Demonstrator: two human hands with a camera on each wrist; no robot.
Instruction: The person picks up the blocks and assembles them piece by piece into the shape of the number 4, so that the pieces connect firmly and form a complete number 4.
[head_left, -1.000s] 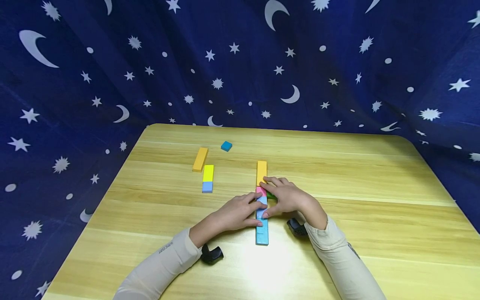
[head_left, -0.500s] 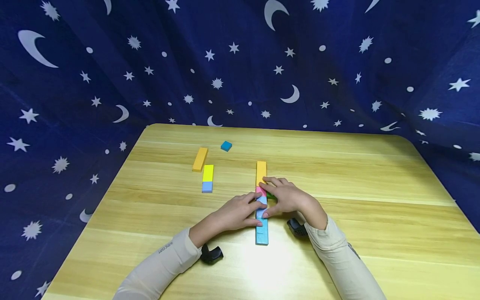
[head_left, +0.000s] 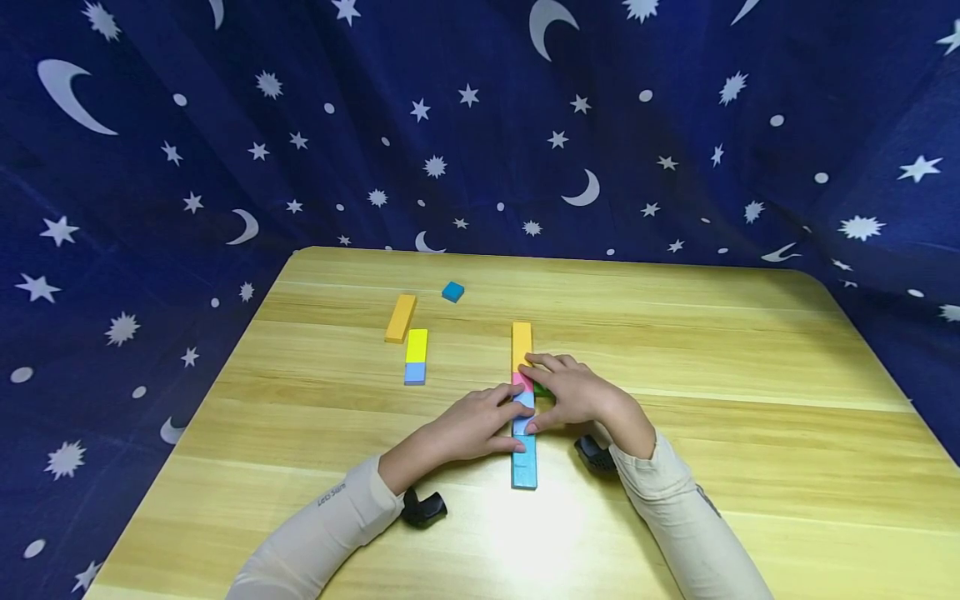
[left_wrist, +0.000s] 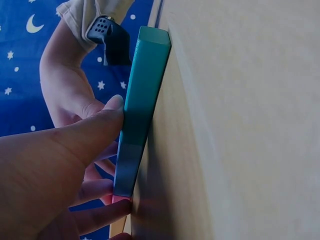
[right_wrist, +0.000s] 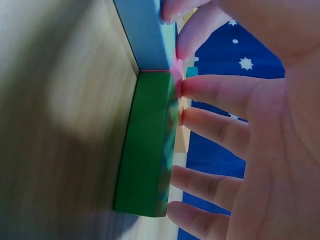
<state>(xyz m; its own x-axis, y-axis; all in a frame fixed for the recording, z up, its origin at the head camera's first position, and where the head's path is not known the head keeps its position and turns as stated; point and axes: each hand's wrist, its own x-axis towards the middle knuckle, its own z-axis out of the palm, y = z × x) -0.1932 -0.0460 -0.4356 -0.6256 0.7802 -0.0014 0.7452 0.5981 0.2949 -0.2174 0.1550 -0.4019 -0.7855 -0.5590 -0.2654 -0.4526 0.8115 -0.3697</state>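
A straight row of flat blocks runs away from the person in the head view: a teal block (head_left: 524,464) nearest, then a light blue block (head_left: 522,427), a pink block (head_left: 522,382) and an orange block (head_left: 522,343) farthest. My left hand (head_left: 471,423) reaches in from the left, its thumb on the teal block and fingertips on the light blue and pink ones. From the right, my right hand (head_left: 577,395) lays its thumb on the light blue block and fingertips near the pink and orange ones. Under its palm, a green block (right_wrist: 146,145) sticks out sideways from the row.
Left of the row lie a second orange block (head_left: 401,318), a yellow block (head_left: 417,346) end to end with a blue block (head_left: 415,373), and a small dark blue block (head_left: 453,292) farther back. A starry curtain (head_left: 480,125) hangs behind the wooden table (head_left: 720,350).
The far end of the row's orange block has shifted very slightly left. Both hands keep their places on the row.
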